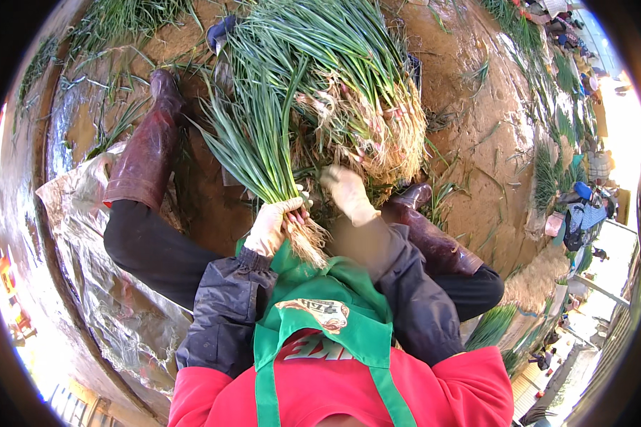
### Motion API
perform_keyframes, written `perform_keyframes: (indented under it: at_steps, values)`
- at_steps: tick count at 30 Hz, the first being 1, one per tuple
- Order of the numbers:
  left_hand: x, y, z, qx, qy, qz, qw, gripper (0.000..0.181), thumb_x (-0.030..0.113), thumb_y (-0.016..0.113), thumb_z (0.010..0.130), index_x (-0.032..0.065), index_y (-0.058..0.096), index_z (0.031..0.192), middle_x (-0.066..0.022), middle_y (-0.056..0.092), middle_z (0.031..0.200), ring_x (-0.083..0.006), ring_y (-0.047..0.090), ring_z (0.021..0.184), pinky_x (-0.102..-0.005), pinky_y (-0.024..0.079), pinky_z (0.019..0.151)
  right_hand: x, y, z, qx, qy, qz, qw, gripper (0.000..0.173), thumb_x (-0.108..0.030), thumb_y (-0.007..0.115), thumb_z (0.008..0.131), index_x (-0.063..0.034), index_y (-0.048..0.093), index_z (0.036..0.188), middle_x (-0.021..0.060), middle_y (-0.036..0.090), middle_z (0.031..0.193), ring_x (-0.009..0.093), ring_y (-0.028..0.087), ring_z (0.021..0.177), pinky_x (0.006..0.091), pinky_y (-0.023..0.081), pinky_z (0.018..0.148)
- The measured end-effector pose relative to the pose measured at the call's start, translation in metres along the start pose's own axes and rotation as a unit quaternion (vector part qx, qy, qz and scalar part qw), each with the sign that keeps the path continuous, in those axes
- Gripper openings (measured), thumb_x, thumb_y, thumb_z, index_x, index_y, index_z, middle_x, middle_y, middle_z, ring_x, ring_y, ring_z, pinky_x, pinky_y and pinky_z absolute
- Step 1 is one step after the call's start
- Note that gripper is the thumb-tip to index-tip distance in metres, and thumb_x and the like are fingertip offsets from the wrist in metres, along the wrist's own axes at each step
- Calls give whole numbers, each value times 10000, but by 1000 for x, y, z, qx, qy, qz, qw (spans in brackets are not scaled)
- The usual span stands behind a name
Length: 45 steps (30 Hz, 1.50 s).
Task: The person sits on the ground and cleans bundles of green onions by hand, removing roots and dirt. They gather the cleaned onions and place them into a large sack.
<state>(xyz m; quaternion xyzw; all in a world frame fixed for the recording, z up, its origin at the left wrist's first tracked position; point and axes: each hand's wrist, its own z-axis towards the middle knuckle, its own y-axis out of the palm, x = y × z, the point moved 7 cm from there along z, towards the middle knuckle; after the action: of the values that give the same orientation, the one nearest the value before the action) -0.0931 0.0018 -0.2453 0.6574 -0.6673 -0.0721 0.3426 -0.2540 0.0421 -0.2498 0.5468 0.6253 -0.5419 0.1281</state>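
My left hand [272, 221], in a pale glove, grips a bunch of green onions [267, 160] just above its reddish bulbs. The leaves fan up and to the left, and the pale roots hang over my green apron [304, 283]. To the right, my right hand [348, 193], also gloved, is blurred and touches or hovers just below a big pile of green onions [374, 101]; whether its fingers hold anything cannot be made out. The pile's roots point towards me, and its leaves stretch away. Part of a dark blue crate [415, 66] shows behind the pile.
My legs in dark red rubber boots [139, 144] flank the work spot on wet, muddy ground [475, 123]. A plastic sheet [112, 277] lies at the left. More onions [123, 26] lie at the upper left. Several people [587, 213] sit among onion heaps at the far right.
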Motion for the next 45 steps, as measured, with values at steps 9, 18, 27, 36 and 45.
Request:
perform_keyframes:
  at_steps: [9, 18, 27, 36, 45]
  values:
    - [-11, -16, 5, 27, -78, 37, 996, 75, 30, 582, 789, -29, 605, 830, -108, 596, 639, -150, 544, 490, -212, 452, 469, -41, 11, -20, 80, -120, -17, 989, 106, -86, 624, 763, -49, 663, 855, 116, 645, 847, 237, 619, 774, 306, 482, 700]
    - [9, 13, -20, -66, -33, -62, 995, 307, 19, 641, 750, -11, 569, 1047, -94, 601, 710, -146, 554, 541, -211, 448, 483, -125, -33, 71, 199, -189, -412, 869, 514, -194, 589, 785, -87, 436, 1264, 182, 454, 1260, 329, 439, 1131, 428, 351, 945]
    - [47, 7, -2, -90, 116, -238, 960, 478, -33, 573, 763, 29, 395, 1202, -111, 588, 857, -203, 545, 654, -299, 485, 643, -85, -87, 40, 93, 28, 14, 995, 348, -294, 430, 928, -53, 536, 1154, 36, 650, 772, 118, 581, 655, 262, 457, 670]
    - [9, 66, 46, -151, 1, -62, 987, 252, 68, 583, 836, -32, 586, 1067, -63, 607, 769, -115, 553, 637, -204, 466, 587, -34, -35, -43, 27, -40, 129, 991, 229, -236, 536, 891, -62, 643, 992, 95, 634, 856, 240, 578, 807, 319, 443, 739]
    - [-6, 28, 26, 7, 0, 15, 1000, 126, 89, 637, 803, -28, 616, 762, -98, 606, 609, -85, 470, 398, -182, 360, 356, -41, 1, 10, 50, 53, 275, 959, 237, -175, 627, 827, -3, 632, 990, 28, 631, 737, 73, 561, 625, 214, 455, 579]
